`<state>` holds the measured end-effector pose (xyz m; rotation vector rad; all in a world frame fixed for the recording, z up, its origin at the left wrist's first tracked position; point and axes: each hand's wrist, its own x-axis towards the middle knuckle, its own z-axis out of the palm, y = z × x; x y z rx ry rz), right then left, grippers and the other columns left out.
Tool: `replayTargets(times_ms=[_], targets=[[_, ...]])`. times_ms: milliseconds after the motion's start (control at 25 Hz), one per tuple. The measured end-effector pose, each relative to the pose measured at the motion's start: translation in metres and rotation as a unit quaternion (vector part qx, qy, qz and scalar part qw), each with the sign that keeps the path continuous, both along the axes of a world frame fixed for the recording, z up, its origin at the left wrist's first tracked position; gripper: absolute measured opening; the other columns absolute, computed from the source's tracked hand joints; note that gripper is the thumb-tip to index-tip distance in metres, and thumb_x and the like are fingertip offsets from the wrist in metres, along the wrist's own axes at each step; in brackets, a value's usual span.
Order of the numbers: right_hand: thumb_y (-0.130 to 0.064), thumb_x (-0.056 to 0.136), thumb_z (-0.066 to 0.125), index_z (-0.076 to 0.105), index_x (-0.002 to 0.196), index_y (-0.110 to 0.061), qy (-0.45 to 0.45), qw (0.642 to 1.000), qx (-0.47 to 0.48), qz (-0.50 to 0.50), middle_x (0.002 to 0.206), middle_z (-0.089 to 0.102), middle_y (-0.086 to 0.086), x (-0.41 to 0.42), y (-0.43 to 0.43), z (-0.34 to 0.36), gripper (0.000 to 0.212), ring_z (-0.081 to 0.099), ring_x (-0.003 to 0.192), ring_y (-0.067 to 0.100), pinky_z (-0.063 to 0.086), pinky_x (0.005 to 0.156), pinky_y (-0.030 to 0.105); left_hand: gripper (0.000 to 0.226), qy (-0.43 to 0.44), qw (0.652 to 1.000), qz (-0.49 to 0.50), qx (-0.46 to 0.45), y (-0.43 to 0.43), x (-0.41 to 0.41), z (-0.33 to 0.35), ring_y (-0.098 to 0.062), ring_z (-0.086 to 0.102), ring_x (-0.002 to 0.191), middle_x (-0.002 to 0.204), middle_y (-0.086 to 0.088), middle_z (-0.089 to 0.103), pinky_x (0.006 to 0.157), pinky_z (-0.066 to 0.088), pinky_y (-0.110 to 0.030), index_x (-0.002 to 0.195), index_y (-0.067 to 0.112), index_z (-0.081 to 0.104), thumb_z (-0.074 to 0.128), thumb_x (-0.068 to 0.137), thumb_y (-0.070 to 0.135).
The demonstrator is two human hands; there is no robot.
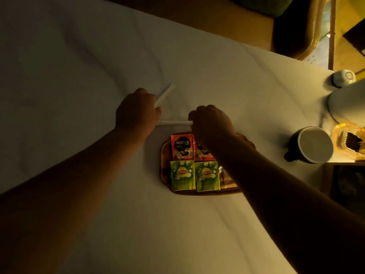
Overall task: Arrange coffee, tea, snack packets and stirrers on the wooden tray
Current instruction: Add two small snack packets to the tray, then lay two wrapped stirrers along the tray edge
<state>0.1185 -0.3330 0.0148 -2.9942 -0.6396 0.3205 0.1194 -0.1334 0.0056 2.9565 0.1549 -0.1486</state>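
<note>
Stirrer step: packets sit on wooden tray [165, 155].
L hand [136, 113] fingers curl round one stirrer [165, 94]; R hand [212, 123] pinches another stirrer [173, 122]; next, lay both on tray.

A white sheet [79, 66] covers the bed, creased in long folds. The tray [165, 155] lies on it toward the right edge. A stirrer [171, 122] lies flat just beyond the tray's far end. At the right edge stand a mug [314, 144] and a cup [343, 78].

two coffee packets [181, 146], two tea packets [182, 175], two stirrers [171, 122] (white)
</note>
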Motion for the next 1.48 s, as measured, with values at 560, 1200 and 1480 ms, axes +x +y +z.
replayTargets(times_ms=[560,1200,1480], targets=[[-0.017,0.089,0.067,0.065,0.095,-0.017,-0.059,0.974,0.156,-0.152,0.085,0.069,-0.003,0.014,-0.016,0.033,0.007,0.063,0.073,0.009,0.046,0.062,0.02,0.023,0.02,0.97,0.102,-0.22,0.013,0.01,0.023,-0.021,0.068,0.079,0.091,-0.001,0.073,0.063,0.045,-0.026,0.1,0.021,0.071,0.065,0.08,0.03],[-0.019,0.091,0.071,0.077,0.102,-0.02,0.149,0.857,0.251,-0.425,0.089,0.066,-0.014,-0.109,-0.152,0.002,0.012,0.066,0.081,0.003,0.043,0.056,0.007,0.022,0.214,0.906,0.017,-0.365,-0.19,-0.087,0.0,-0.012,0.073,0.058,0.067,-0.004,0.073,0.064,0.065,-0.04,0.079,0.01,0.07,0.068,0.091,0.028],[-0.008,0.088,0.073,0.079,0.103,-0.02,0.157,0.889,0.217,-0.372,0.102,0.072,-0.006,-0.104,-0.153,-0.012,0.021,0.068,0.09,0.011,0.043,0.067,0.009,0.024,0.237,0.928,0.03,-0.285,-0.213,-0.088,-0.012,-0.021,0.075,0.073,0.081,-0.004,0.076,0.075,0.064,-0.042,0.092,0.011,0.073,0.068,0.091,0.035]])
